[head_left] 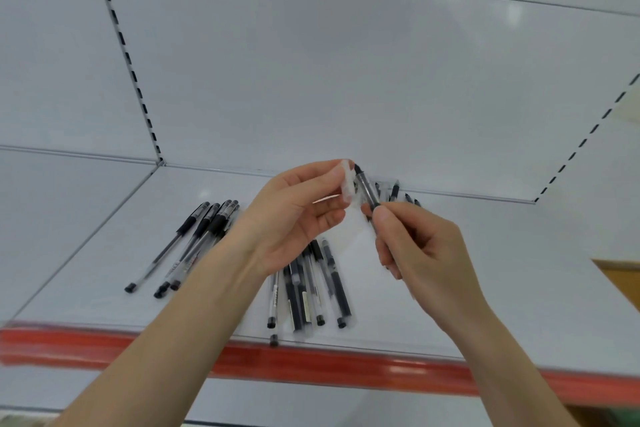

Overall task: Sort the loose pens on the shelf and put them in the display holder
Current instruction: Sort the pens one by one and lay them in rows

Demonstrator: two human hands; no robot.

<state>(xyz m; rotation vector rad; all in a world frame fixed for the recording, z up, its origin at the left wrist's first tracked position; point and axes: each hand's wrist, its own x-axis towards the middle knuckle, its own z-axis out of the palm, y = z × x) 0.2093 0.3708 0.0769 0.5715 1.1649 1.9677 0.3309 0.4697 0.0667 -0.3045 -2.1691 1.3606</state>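
A person holds two hands up over a white shelf [104, 253]. The shelf has a red strip [311, 364] along its front edge. Both hands are up in the air, well behind the red strip. The left hand [298, 218] has its grip closed on a small clear cap [348, 184], pinched between the thumb and the fingertips. The right hand [422, 246] has its grip closed on one pen [365, 188], with the fingers and thumb curled round the lower part. The pen stands almost straight up, with its dark tip on top. The cap is just beside the top of the pen, very close, but I cannot tell if they touch. More pens lie loose on the shelf. One bunch of pens [308, 291] lies just behind the middle of the red strip, and one of them reaches the shelf edge right by the strip. Another bunch with black grips [204, 232] lies farther back from the red strip, toward its left end. A few more pens [394, 191] are far from the red strip, near the back wall [311, 80], partly hidden by the hands.
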